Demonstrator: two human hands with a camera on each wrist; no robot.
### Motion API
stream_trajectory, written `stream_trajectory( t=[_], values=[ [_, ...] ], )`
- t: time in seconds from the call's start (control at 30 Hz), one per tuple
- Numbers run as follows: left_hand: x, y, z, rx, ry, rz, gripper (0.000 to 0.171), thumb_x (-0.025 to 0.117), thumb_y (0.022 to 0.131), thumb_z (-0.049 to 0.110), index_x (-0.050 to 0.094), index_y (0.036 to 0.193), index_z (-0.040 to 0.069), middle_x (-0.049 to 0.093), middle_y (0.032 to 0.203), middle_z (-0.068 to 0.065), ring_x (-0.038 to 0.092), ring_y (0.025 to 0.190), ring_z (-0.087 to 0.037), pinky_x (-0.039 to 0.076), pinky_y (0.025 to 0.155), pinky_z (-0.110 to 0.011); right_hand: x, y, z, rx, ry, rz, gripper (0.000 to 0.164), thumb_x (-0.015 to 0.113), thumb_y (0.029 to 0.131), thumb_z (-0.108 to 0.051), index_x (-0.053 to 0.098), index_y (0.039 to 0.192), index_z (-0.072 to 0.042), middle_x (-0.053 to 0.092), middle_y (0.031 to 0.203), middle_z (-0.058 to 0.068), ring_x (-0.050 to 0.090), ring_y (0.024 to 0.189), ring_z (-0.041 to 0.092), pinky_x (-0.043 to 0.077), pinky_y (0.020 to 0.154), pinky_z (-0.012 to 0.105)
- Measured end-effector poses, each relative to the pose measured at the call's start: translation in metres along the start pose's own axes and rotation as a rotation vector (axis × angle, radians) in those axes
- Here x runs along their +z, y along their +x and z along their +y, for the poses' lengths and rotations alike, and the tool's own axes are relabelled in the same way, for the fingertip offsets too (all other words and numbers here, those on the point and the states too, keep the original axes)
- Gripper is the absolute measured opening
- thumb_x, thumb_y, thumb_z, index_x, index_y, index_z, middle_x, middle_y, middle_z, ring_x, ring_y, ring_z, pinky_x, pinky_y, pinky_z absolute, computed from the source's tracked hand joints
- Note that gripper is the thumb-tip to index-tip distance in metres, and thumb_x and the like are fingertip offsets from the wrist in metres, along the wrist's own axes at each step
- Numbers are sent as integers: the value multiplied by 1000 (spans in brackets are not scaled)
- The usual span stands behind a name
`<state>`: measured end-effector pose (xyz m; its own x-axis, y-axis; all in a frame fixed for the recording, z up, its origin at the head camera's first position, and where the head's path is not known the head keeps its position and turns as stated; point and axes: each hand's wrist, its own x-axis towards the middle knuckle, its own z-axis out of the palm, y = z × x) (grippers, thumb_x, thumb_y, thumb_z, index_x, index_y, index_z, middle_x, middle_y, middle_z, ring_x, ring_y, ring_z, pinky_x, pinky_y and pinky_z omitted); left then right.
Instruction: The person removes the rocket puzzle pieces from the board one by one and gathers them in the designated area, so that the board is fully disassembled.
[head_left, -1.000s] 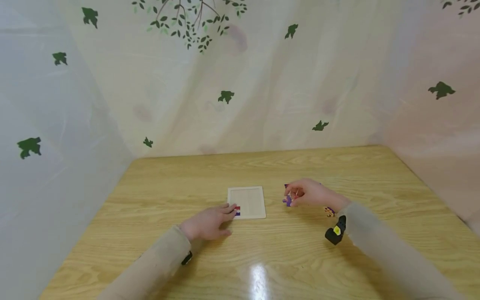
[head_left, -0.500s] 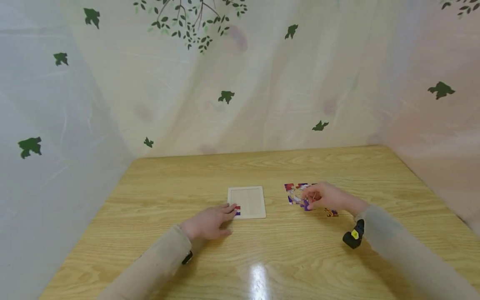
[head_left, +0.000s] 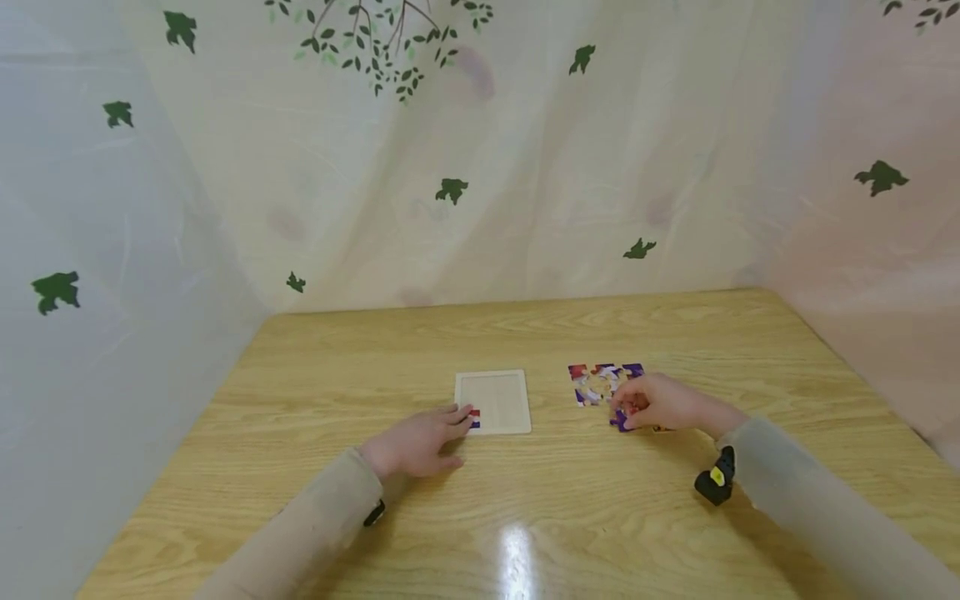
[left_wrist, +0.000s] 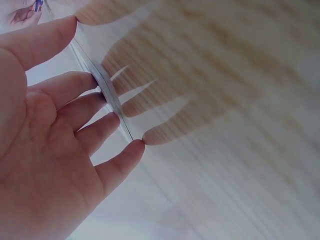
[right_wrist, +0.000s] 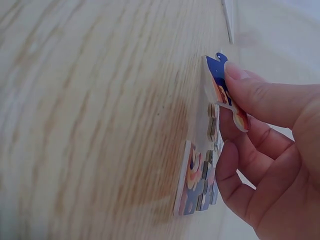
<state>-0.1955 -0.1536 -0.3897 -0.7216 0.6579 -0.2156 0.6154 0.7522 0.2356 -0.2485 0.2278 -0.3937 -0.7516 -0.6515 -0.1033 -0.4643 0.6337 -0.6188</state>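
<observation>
My left hand lies with fingers extended over the near left corner of a pale wooden puzzle tray. In the left wrist view, its fingertips rest along the tray's edge. A small red, white and purple puzzle piece sits in that corner of the tray, partly under the fingers. To the right, my right hand pinches a purple jigsaw piece between thumb and fingers, tilted close over the table. Several loose jigsaw pieces lie beside and beyond this hand, some hidden behind it.
Another piece shows just under the right hand's near side. The wooden table runs back to a pale curtain with leaf prints, which also encloses the left and right sides.
My right hand has moved right and slightly nearer with the pinched jigsaw piece, uncovering several loose pieces. My left hand has stayed on the tray.
</observation>
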Motion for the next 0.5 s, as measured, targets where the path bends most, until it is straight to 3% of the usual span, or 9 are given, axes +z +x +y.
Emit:
stream_trajectory(
  t=[0.5],
  values=[
    [2, 4, -3, -13, -12, -14, 60, 60, 93, 24, 37, 143, 0, 27, 154, -16, 27, 141, -34, 31, 112, -45, 5, 2, 4, 33, -98, 17, 16, 70, 84, -10, 68, 100, -10, 55, 77, -6, 45, 68, 8, 40, 57, 22]
  ],
)
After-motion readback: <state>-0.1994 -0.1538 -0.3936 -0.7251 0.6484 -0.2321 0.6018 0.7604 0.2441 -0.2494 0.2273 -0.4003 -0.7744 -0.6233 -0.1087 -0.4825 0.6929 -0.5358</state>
